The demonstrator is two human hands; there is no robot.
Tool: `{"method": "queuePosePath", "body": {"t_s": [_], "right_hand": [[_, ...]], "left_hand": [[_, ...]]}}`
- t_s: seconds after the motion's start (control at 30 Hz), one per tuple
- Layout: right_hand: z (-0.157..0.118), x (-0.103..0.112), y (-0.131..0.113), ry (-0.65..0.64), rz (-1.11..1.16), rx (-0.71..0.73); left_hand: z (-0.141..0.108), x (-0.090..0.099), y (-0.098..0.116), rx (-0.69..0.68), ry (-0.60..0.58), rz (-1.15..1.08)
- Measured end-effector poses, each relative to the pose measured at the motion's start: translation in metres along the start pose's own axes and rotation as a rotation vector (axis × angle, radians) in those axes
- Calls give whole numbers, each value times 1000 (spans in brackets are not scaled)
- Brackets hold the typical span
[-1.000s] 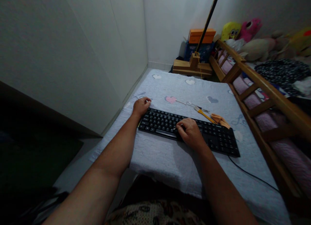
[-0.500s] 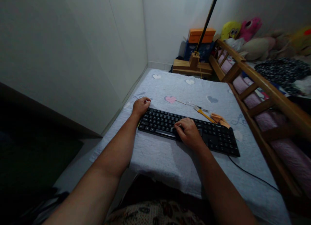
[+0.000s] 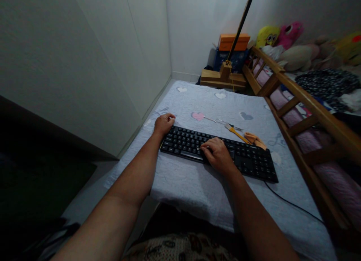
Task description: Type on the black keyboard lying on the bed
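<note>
Keyboard [image 3: 187, 142], black, lies at a slight slant across the near half of the surface [image 3: 194, 180], which is covered by a pale blue cloth with heart patterns. Hands are apart from each other. Thumb and fingers of the right hand [image 3: 216, 153] are pinched on a thin pale stick [image 3: 199, 148], its tip over the keys left of that hand. The left hand [image 3: 164, 123] is at the far left corner of the keyboard, fingers curled; whether it grips the edge, I cannot tell. Behind the keyboard lie a brush [image 3: 237, 133] with a yellow handle, a bunched orange cloth [image 3: 255, 140] near its handle end, a thin metal tool [image 3: 222, 121], and another slender stick [image 3: 209, 119]. A black cable [image 3: 293, 204] runs from the keyboard toward the right edge. Beyond the surface, an orange box [image 3: 233, 42] sits on a blue box [image 3: 220, 59]; a wooden bed rail [image 3: 304, 90] stands to the right.
</note>
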State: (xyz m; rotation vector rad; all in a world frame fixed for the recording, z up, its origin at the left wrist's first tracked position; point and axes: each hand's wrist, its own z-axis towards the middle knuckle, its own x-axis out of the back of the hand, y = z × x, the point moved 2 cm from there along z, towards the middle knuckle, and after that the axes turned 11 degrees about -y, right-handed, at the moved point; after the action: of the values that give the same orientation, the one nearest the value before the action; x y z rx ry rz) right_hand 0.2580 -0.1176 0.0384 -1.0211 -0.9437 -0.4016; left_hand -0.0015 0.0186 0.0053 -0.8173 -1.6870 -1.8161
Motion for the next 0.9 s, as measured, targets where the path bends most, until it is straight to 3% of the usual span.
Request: {"method": "queuePosePath", "body": {"t_s": [0.9], "right_hand": [[-3, 7, 4, 21, -23, -51]], "left_hand": [[-1, 0, 1, 13, 3, -7]]}}
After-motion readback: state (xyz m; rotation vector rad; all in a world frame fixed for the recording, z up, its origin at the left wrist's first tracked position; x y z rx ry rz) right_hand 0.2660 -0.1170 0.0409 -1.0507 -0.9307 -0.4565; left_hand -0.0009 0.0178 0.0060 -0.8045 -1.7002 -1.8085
